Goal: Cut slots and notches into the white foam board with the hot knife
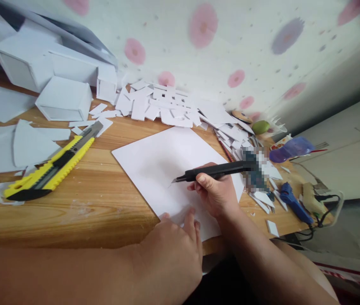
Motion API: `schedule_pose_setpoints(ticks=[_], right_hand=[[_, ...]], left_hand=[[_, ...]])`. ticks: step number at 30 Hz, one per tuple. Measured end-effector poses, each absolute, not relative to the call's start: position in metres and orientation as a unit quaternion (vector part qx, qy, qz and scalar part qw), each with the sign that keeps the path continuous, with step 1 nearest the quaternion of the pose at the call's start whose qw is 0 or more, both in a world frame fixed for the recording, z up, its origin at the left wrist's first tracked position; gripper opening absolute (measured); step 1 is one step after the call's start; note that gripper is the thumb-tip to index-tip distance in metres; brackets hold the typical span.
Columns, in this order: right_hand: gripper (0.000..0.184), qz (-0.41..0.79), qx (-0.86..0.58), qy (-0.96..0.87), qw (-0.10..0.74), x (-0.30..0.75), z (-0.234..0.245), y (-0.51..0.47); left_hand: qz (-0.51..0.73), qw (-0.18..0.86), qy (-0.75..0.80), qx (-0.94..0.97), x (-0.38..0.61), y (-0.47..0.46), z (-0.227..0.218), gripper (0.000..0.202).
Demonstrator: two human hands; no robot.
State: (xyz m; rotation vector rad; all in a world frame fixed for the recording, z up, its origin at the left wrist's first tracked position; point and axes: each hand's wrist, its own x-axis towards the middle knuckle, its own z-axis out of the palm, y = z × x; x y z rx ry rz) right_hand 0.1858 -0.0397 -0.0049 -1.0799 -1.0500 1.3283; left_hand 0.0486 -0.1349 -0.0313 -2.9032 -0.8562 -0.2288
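White board [154, 156]: centre, on table [97, 220]; probably light, stiff, easily dented; hold by edges.
Right hand [215, 192]: closed round black knife [221, 169].
Left hand [173, 248]: loosely open, fingertips on board's near part.
Yellow cutter [59, 163]: left.

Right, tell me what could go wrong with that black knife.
The right hand holds the black knife with its blade bare. It could slip toward the left hand, whose fingers rest on the same sheet. The sheet appears to lie straight on the table, so a deep cut might score the wood.
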Motion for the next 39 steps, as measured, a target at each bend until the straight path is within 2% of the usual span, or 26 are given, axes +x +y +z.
schedule_pose_setpoints(ticks=[4,9,12,17,24,39], right_hand=[[0.042,0.489,-0.497,-0.438,0.567,0.193,-0.018,-0.055],[0.022,0.339,-0.527,-0.560,0.541,0.198,-0.025,-0.060],[0.018,0.283,-0.503,-0.631,0.519,0.195,-0.020,-0.060],[0.015,0.280,-0.491,-0.667,0.485,0.191,-0.016,-0.059],[0.014,0.287,-0.494,-0.662,0.485,0.189,-0.015,-0.057],[0.015,0.287,-0.501,-0.671,0.465,0.189,-0.016,-0.058]], left_hand=[[-0.091,0.042,-0.283,-0.954,0.048,-0.134,-0.027,0.043],[-0.101,0.041,-0.278,-0.954,0.048,-0.135,-0.031,0.042],[-0.104,0.038,-0.272,-0.956,0.047,-0.134,-0.031,0.041],[-0.091,0.040,-0.265,-0.959,0.049,-0.134,-0.027,0.041],[-0.044,0.035,-0.239,-0.969,0.051,-0.132,-0.024,0.045],[-0.118,0.047,-0.262,-0.957,0.051,-0.136,-0.030,0.039]])
